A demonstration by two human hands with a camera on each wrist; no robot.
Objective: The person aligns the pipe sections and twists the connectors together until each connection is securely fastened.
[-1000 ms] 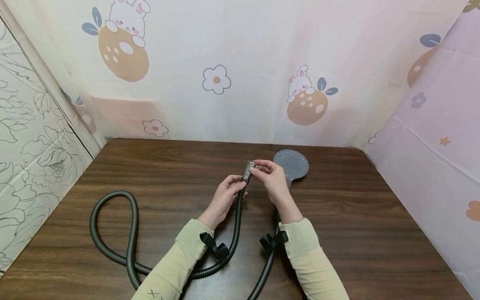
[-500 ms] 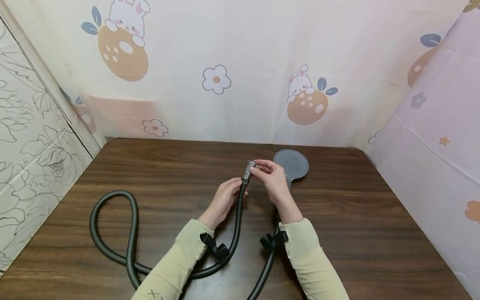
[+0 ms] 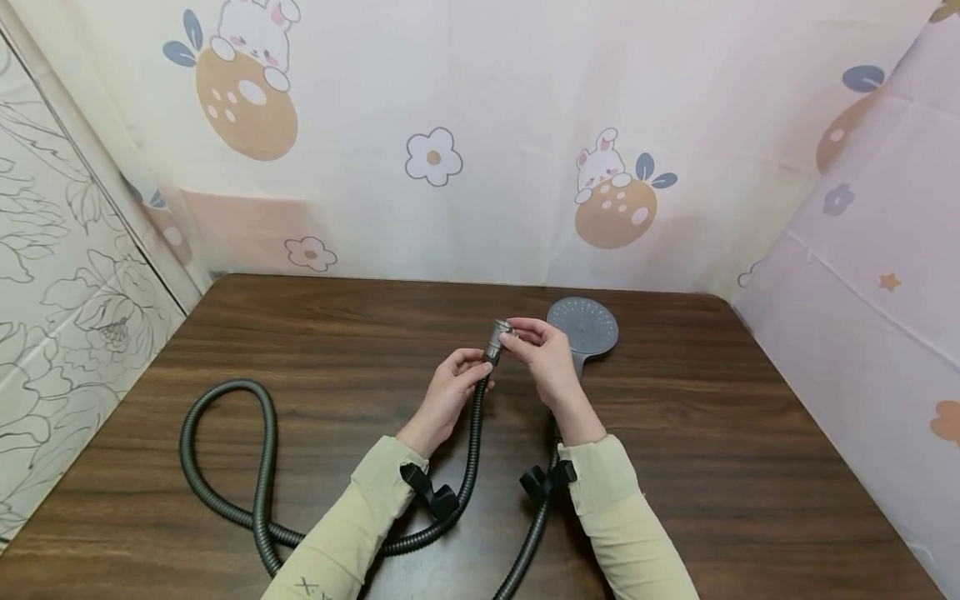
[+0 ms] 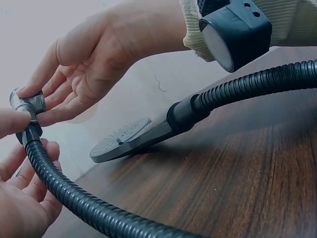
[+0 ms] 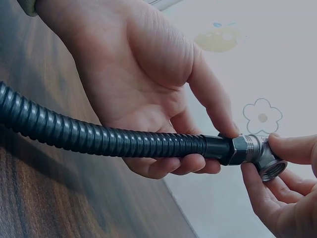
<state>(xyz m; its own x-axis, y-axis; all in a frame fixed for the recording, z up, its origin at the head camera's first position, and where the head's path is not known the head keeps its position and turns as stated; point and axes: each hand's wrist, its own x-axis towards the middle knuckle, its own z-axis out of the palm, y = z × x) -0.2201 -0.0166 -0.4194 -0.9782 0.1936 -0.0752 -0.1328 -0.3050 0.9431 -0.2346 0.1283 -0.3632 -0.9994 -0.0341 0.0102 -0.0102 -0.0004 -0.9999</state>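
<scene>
At the table's middle, my left hand (image 3: 444,398) pinches the black hex nut (image 5: 238,149) on the end of a ribbed dark hose (image 5: 101,140), thumb on the nut and fingers beneath. A silver metal elbow fitting (image 5: 268,167) sits on that nut, with some thread showing between them. My right hand (image 3: 550,367) pinches the elbow between thumb and fingers; its open threaded mouth shows in the right wrist view. Behind the right hand lies a grey handheld shower head (image 3: 583,327), spray face up, its handle (image 4: 159,134) joined to a ribbed hose.
The hose makes a loop (image 3: 267,450) on the left of the brown wooden table (image 3: 750,467) and runs under my left forearm. Black wrist cameras (image 3: 442,504) sit under both sleeves, close to the hose. A patterned curtain (image 3: 510,225) hangs behind the table.
Half a second ago my left thumb was off the nut; now it presses on it again, as it did one second ago. My right hand keeps its hold on the elbow fitting.
</scene>
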